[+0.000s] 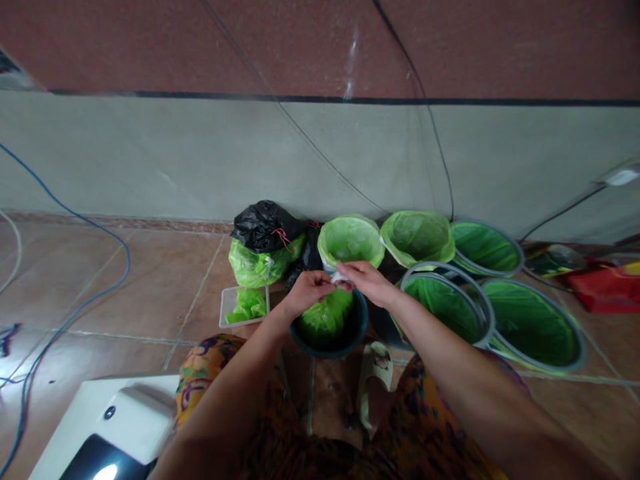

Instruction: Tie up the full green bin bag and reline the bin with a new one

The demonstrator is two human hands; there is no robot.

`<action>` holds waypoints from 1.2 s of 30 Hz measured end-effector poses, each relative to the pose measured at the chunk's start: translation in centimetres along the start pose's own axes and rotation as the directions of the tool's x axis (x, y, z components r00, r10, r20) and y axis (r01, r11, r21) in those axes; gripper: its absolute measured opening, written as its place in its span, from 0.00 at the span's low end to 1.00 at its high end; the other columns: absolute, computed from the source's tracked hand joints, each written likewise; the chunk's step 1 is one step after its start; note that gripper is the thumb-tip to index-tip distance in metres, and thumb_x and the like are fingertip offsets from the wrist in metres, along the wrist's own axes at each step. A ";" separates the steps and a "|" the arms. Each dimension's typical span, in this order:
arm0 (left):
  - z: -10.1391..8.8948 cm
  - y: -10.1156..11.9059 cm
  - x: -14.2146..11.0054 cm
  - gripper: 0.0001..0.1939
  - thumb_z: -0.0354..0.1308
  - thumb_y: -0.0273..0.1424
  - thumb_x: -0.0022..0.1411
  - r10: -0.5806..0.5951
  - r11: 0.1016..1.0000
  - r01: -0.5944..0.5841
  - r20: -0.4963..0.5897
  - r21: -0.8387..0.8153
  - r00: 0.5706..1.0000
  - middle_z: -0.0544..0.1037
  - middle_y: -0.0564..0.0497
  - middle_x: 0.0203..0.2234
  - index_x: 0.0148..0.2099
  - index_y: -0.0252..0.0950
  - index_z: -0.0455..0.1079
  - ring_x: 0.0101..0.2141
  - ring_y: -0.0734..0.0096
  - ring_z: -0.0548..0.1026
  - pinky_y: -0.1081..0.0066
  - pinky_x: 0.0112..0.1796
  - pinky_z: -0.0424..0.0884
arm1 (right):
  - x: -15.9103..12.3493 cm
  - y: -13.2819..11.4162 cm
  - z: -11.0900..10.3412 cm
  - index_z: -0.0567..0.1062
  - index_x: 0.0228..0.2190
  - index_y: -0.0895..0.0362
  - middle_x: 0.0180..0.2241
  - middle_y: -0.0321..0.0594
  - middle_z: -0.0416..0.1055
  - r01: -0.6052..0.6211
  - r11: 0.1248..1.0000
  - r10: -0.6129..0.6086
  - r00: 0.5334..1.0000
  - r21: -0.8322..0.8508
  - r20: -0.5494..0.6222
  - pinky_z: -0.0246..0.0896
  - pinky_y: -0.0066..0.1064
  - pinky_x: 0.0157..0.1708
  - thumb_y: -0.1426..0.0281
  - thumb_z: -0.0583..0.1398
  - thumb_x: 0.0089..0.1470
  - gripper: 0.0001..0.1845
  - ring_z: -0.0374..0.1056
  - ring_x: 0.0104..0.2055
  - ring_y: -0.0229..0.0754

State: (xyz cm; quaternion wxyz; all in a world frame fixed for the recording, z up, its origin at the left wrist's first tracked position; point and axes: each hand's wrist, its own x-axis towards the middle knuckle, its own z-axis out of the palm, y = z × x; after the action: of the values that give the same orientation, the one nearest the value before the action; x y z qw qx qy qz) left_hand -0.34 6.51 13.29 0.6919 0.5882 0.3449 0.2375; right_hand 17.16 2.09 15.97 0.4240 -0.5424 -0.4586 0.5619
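A green garbage bag (323, 317) bulges up, gathered at its top, inside a dark round bin (363, 327) between my feet. Above it my left hand (311, 292) pinches a small whitish bit (341, 277) at the bag's gathered top, which looks like its drawstring. From the other side my right hand (367, 280) closes on the same whitish bit, fingers pointing left. The fingertips partly hide it, so I cannot make out whether it is knotted. Just left of the bin a clear plastic tray (230, 317) contains folded green bags (247, 305).
Along the wall stand green-lined bins (350, 240), several more to the right (533, 323). Filled green (257, 268) and black (265, 225) bags lie at left. A blue cable (93, 225) crosses the floor. A white device (135, 417) is at lower left, a red bag (605, 290) at far right.
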 end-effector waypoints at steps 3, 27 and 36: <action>0.2 -0.2 0.0 0.16 0.67 0.41 0.51 0.016 0.996 -0.017 0.015 0.085 1.000 0.67 0.59 0.18 0.31 0.33 0.71 0.18 0.81 0.63 0.76 0.21 0.58 | 0.4 0.1 -0.1 0.78 0.29 0.60 0.27 0.41 0.75 -0.002 0.988 0.019 0.994 0.154 -0.106 0.59 0.28 0.26 0.42 0.64 0.46 0.31 0.66 0.25 0.35; 0.5 0.1 0.0 0.10 0.66 0.33 0.49 -0.040 0.985 0.005 -0.199 -0.172 0.979 0.75 0.54 0.20 0.29 0.34 0.70 0.22 0.76 0.72 0.75 0.26 0.66 | -0.2 -0.1 -0.2 0.74 0.36 0.58 0.22 0.30 0.69 -0.065 0.998 0.065 0.994 0.000 0.088 0.50 0.25 0.22 0.66 0.69 0.41 0.19 0.59 0.21 0.31; 0.4 -0.3 0.1 0.10 0.71 0.28 0.39 -0.008 0.979 -0.056 -0.313 -0.194 0.950 0.76 0.56 0.20 0.26 0.33 0.72 0.23 0.76 0.70 0.73 0.29 0.65 | -0.1 0.7 0.0 0.72 0.32 0.58 0.19 0.33 0.72 -0.225 0.968 0.236 0.966 -0.107 0.107 0.53 0.24 0.18 0.69 0.68 0.48 0.10 0.60 0.17 0.31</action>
State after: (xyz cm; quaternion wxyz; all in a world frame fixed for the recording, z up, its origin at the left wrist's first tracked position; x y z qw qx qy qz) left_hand 0.00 6.27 13.04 0.6812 0.4748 0.4171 0.3696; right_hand 17.17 1.89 15.34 0.3017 -0.5770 -0.4426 0.6166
